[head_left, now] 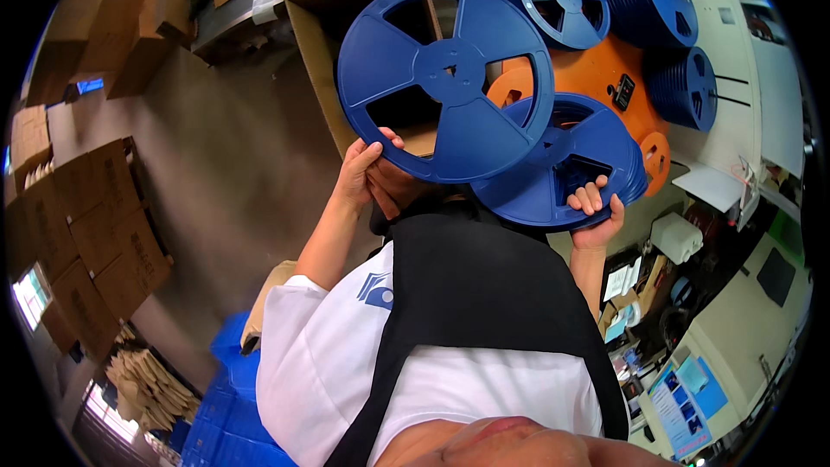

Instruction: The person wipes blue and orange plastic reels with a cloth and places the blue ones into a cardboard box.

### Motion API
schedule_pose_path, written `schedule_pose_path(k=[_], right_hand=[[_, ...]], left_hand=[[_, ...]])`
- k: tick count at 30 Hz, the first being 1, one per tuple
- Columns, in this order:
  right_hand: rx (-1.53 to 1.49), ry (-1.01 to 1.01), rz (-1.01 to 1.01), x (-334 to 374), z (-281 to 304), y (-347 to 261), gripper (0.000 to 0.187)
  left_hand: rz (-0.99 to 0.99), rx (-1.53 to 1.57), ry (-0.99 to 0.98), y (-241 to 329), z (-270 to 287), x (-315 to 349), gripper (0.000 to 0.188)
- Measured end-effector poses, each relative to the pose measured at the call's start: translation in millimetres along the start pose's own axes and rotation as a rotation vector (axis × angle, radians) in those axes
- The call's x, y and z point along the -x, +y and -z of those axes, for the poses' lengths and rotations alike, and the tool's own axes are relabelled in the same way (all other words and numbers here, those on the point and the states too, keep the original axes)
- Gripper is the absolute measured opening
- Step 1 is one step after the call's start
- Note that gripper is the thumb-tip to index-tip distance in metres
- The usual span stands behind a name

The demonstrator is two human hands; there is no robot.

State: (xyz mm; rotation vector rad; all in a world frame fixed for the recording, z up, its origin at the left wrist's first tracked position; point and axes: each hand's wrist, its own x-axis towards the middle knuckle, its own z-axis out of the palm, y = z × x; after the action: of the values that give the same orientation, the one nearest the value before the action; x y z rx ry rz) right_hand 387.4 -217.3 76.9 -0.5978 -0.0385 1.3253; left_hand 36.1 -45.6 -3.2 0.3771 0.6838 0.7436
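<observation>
The left hand (361,171) grips a single blue reel (445,79) by its rim while the right hand (595,212) clasps a reel stack (562,164) beside it, all likely light, stiff plastic, best held at rims.

The person wears a white short-sleeved shirt (320,355) with a small blue emblem (377,289) on the chest. Over it hangs a black apron (471,294), or possibly a vest, its straps widening toward the shoulders. Both forearms are bare.
</observation>
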Motion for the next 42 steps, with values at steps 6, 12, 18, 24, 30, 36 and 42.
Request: schedule_pose_path(k=[6, 12, 18, 24, 30, 36, 42], right_hand=[[-0.012, -0.026, -0.030, -15.0, 10.6, -20.0, 0.032], [0.070, 0.068, -0.137, -30.7, 25.0, -37.1, 0.032], [0.114, 0.153, -0.120, -29.4, 22.9, -21.8, 0.035], [0.218, 0.314, -0.009, -15.3, -4.7, -11.2, 0.037], [0.255, 0.553, 0.084, -0.6, -26.6, 4.3, 0.034], [0.240, 0.471, 0.143, -13.1, -48.9, 2.9, 0.032], [-0.003, 0.124, 0.234, -24.8, -63.3, -42.2, 0.029]], left_hand=[[-0.050, -0.020, 0.061, -10.8, -12.4, 9.3, 0.030], [-0.107, -0.302, 0.399, -18.2, -38.5, 4.1, 0.027], [-0.159, -0.797, 0.646, -36.3, 37.3, -76.7, 0.020], [-0.092, -1.132, 0.693, -50.2, 110.5, -190.8, 0.019], [-0.011, -1.115, 0.556, -50.3, 114.7, -248.2, 0.019], [0.265, -0.973, 0.494, -62.1, 156.6, -244.2, 0.059], [0.199, -0.867, 0.411, -47.1, 133.2, -180.8, 0.050]])
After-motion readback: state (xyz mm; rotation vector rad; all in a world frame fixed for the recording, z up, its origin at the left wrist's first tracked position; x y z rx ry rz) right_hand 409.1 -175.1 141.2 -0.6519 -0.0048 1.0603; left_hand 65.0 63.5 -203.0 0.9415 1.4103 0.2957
